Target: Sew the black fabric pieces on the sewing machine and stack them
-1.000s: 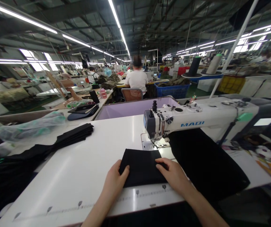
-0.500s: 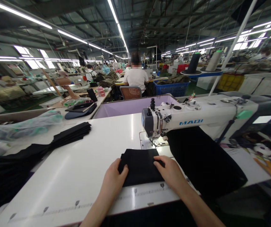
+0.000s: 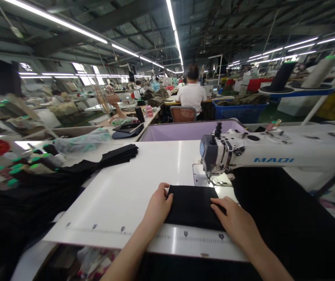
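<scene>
Black rectangular cloth piece [image 3: 192, 207] lies between the hands on the glossy white tabletop [image 3: 120, 195], longer side to side — left hand [image 3: 159, 203] pinching one edge, right hand [image 3: 235, 217] the other. White metal sewing machine's [image 3: 275, 150] needle end sits just beyond — right hand's nearer.

At 12 o'clock from the middle of the view, a fluorescent tube light [image 3: 171, 15] runs overhead. Toward 1 o'clock, a person in a white shirt [image 3: 191, 96] sits with back turned, before a woven brown chair back [image 3: 183, 114]. At 2 o'clock, a blue plastic crate [image 3: 237, 112] bears olive-brown cloth [image 3: 241, 100]; farther out stand a black thread cone [image 3: 284, 76] and a pale grey thread cone [image 3: 323, 73]. A pink bottle [image 3: 149, 111] stands at 11 o'clock. At 9 o'clock lies a translucent plastic bag [image 3: 82, 141].
</scene>
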A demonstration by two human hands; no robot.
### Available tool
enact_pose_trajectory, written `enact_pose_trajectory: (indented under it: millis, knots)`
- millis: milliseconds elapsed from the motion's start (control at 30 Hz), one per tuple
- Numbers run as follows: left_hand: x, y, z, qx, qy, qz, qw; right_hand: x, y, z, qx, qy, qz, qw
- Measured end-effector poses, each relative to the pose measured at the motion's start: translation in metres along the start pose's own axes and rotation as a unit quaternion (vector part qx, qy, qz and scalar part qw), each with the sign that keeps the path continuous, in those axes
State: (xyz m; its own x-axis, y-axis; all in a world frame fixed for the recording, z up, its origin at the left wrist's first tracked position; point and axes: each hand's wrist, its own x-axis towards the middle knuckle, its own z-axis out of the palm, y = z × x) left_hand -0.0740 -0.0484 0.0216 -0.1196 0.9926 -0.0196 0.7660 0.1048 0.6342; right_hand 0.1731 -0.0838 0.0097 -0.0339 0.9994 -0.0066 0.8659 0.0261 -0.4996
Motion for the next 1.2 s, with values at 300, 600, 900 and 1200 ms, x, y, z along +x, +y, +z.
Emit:
enact_pose_trajectory:
  millis: [300,600,900,1200]
  knots:
    - [-0.007,0.003,0.002,0.134,-0.017,0.033,0.99,0.002,0.015,0.016,-0.055,0.115,-0.108,0.986]
    - [-0.002,0.035,0.038,0.136,-0.109,0.412,0.895,0.006,0.024,0.026,-0.041,0.168,-0.237,0.956]
    - [0.026,0.046,0.052,0.117,-0.125,0.47,0.866,0.021,0.026,0.028,0.021,0.165,-0.224,0.96]
    - [0.037,0.05,0.049,0.101,-0.134,0.466,0.869,0.027,0.026,0.032,0.013,0.18,-0.217,0.959]
